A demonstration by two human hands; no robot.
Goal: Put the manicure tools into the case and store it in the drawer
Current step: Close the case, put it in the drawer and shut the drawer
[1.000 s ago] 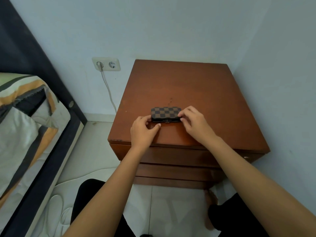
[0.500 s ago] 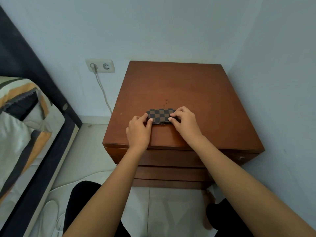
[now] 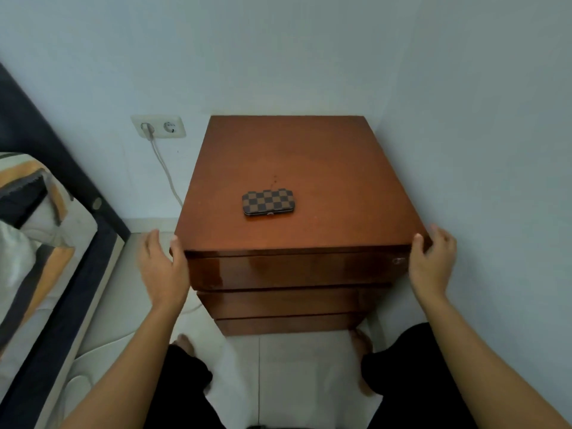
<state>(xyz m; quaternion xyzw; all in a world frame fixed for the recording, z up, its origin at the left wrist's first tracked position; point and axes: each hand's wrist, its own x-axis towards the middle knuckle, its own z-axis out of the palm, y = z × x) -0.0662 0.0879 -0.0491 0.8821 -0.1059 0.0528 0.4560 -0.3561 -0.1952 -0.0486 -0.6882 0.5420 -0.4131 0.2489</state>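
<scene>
The brown checkered manicure case lies closed and flat on the wooden nightstand, left of its middle, with no hand on it. No loose tools are in sight. My left hand wraps the left end of the top drawer, thumb on the front corner and fingers down the side. At the right end my right hand does the same, thumb in front and fingers behind the corner. The drawer is closed.
Two more drawer fronts sit below the top one. A bed with a dark frame stands at the left. A wall socket with a white cable is left of the nightstand. A wall runs close along the right side.
Both hands have let go of the case and moved down and outward to the two front corners of the nightstand. The case stays on the top.
</scene>
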